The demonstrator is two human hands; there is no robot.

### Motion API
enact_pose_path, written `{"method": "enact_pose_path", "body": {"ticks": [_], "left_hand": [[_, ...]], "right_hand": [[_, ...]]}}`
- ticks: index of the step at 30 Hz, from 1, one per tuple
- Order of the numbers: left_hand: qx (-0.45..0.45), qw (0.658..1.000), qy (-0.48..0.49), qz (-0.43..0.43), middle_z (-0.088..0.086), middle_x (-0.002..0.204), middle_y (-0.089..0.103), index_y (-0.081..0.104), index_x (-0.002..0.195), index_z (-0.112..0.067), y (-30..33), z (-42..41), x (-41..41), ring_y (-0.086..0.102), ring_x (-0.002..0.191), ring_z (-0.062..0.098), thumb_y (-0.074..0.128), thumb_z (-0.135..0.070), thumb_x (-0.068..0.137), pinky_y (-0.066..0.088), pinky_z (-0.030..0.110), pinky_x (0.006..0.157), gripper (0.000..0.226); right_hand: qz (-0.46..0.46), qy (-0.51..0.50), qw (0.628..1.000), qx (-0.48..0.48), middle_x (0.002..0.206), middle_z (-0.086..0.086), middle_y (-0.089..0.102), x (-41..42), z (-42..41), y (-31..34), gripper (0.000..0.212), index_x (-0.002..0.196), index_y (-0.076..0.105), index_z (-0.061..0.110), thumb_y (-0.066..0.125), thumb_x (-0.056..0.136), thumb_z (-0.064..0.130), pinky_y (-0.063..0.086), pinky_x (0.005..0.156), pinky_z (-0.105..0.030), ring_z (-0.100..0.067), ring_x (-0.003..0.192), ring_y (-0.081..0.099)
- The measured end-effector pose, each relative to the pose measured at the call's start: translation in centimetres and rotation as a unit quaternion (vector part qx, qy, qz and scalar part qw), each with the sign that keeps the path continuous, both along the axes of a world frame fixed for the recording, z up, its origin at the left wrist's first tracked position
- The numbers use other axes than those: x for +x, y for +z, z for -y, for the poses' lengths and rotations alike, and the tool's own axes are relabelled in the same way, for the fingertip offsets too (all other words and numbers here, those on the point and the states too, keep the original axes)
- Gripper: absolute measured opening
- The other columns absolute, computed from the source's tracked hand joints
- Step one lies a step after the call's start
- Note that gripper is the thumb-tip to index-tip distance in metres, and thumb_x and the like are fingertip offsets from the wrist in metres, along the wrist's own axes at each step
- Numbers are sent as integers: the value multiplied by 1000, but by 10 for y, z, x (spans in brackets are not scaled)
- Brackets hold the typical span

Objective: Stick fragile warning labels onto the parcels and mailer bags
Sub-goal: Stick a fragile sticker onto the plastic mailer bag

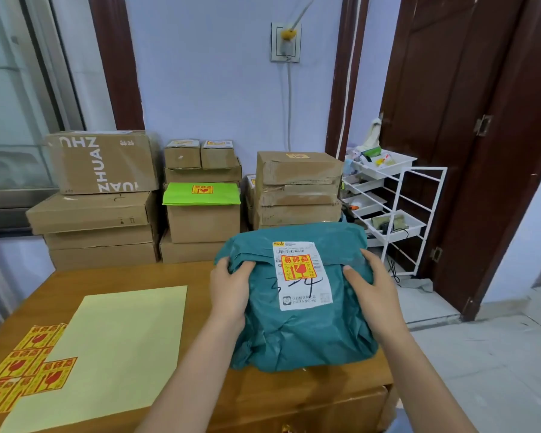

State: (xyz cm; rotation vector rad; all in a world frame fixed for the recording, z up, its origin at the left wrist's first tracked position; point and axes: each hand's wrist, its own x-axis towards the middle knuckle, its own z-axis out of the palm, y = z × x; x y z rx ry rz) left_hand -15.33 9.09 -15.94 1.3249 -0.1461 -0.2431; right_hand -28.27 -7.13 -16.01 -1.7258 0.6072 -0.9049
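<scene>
A teal mailer bag (297,320) sits at the right edge of the wooden table (60,285), toward its far side, with both hands clamped on its flanks: the left hand (230,290) curls its fingers over the bag's left upper fold, and the right hand (372,289) grips the right side, thumb lying on the top face. On the bag's white shipping label (303,276) a red-and-yellow fragile sticker (298,267) is already stuck, over the printed text and just above some handwritten marks. Toward the table's near left corner lies a pale yellow backing sheet (107,354), with a cluster of loose fragile labels (22,364) touching and partly overlapping its left side (one lies on the sheet itself). Beyond the table's far edge, stacks of cardboard boxes (100,195) stand against the blue wall (216,73); the middle stack carries a bright green mailer (200,195) with its own fragile sticker, and two small boxes (200,153) on top also bear stickers. A taller pile of boxes (297,189) rises directly behind the teal bag, which hides its lower part. Right of that, a white wire rack (397,198) with trays of small items stands beside a dark wooden door (469,120).
</scene>
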Motion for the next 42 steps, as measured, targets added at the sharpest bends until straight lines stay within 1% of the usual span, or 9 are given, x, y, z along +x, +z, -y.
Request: {"method": "enact_pose_path", "body": {"ticks": [2,10,14,19,28,32,34,38,42], "left_hand": [[4,1000,12,7,8,100,68,60,89,-22,1,9,-1,67,94,27,66,-17,85,55,47,85,9],[18,1000,22,0,12,93,69,62,81,-17,14,48,22,66,93,33,63,-9,84,55,50,85,9],[35,999,21,-25,11,91,69,63,79,-16,4,64,38,67,92,33,66,-11,82,55,49,85,7],[66,998,12,-16,6,91,71,65,77,-24,-15,70,55,66,90,28,69,-29,73,54,51,86,8],[50,992,-116,-9,2,113,67,62,117,-17,-9,42,51,64,99,18,60,-26,93,51,27,74,26],[72,988,-132,30,-8,116,59,53,121,-24,-1,28,44,57,90,3,54,-21,96,43,14,67,25],[82,989,-109,62,-10,119,56,45,136,-19,0,23,42,55,93,1,53,-19,96,43,13,72,40],[151,980,-49,123,-2,146,40,26,150,-18,8,9,37,40,131,16,53,-22,96,33,27,100,60],[249,947,-4,205,5,142,46,43,140,-17,11,-10,43,41,131,20,53,-26,95,36,36,107,47]], "right_hand": [[0,-3,1000,5,131,5,51,0,6,-1,49,139,43,19,58,93,22,42,100,-32,-13,116,50],[-21,-12,1000,4,133,3,51,23,46,6,48,140,43,17,55,95,23,39,95,-28,-16,119,50],[-60,-3,998,-2,129,0,55,40,65,3,46,139,44,13,54,95,23,42,81,-22,-13,106,52],[-62,-11,998,24,133,-3,55,52,71,-15,48,140,44,16,55,94,28,44,101,-37,-19,117,53],[-86,-5,996,4,135,-4,53,50,73,-12,49,141,42,14,53,96,29,39,90,-27,-15,111,50],[-135,-26,989,-57,139,-8,49,47,71,-6,56,142,41,10,52,94,37,37,99,-35,-25,126,47],[-137,-66,982,-111,135,-10,51,45,67,-3,60,137,46,9,52,90,46,38,100,-40,-28,124,47],[-138,-146,956,-213,131,-11,48,44,45,8,41,130,53,9,55,93,26,32,100,-39,-30,122,36],[-80,-66,960,-261,107,-3,58,56,0,22,23,113,60,9,54,91,13,36,86,-28,-21,108,47]]}}
